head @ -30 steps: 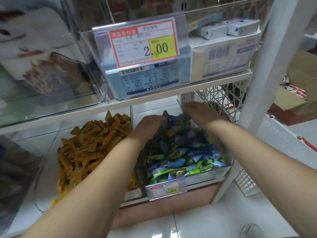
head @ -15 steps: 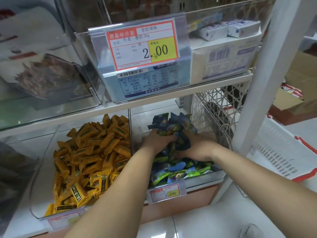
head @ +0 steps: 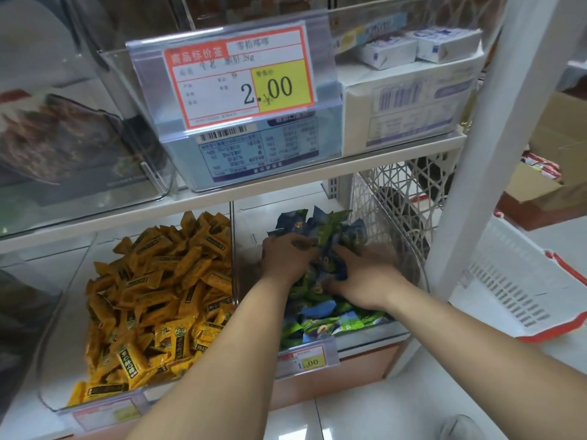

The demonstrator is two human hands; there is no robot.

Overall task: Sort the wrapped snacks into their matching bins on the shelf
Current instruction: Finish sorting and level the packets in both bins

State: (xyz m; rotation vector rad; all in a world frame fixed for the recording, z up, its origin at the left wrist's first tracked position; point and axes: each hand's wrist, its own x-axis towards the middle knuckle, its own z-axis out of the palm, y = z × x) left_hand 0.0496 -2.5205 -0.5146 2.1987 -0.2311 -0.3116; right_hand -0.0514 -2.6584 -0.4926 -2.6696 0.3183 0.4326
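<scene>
Brought the left hand [head: 287, 258] and the right hand [head: 365, 277] down from the far end of the bin over the last second and closed them toward each other; hardly shifted them in the last half second. Now pressing from both sides on a bunch of blue and green snacks [head: 320, 233], with the fingers [head: 305, 246] of both hands curled into the wrappers and gripping that bunch. Holding it a little above the pile [head: 333, 325] of the same snacks in the right-hand clear bin [head: 421, 271] on the lower shelf [head: 394, 336]. Matching colours, so seemingly the correct bin already; probably tidying the heap or about to let go.

Plenty to go wrong from here. Slick, loose wrappers held only by a squeeze from left and right: easy to lose a few from the top or the near side on any slackening. Just left, across a thin clear wall [head: 234, 249], yellow snacks [head: 158, 296] heaped high, close enough to catch a stray packet and spoil the sort. At the near edge, only a low front lip carrying a price tag [head: 305, 360]; easy to spill over it onto the floor [head: 381, 408] if released too near. On the right, a white lattice basket [head: 390, 201] beside the bin, another place to lose a packet. Safer to open the fingers low, toward the far middle.
</scene>
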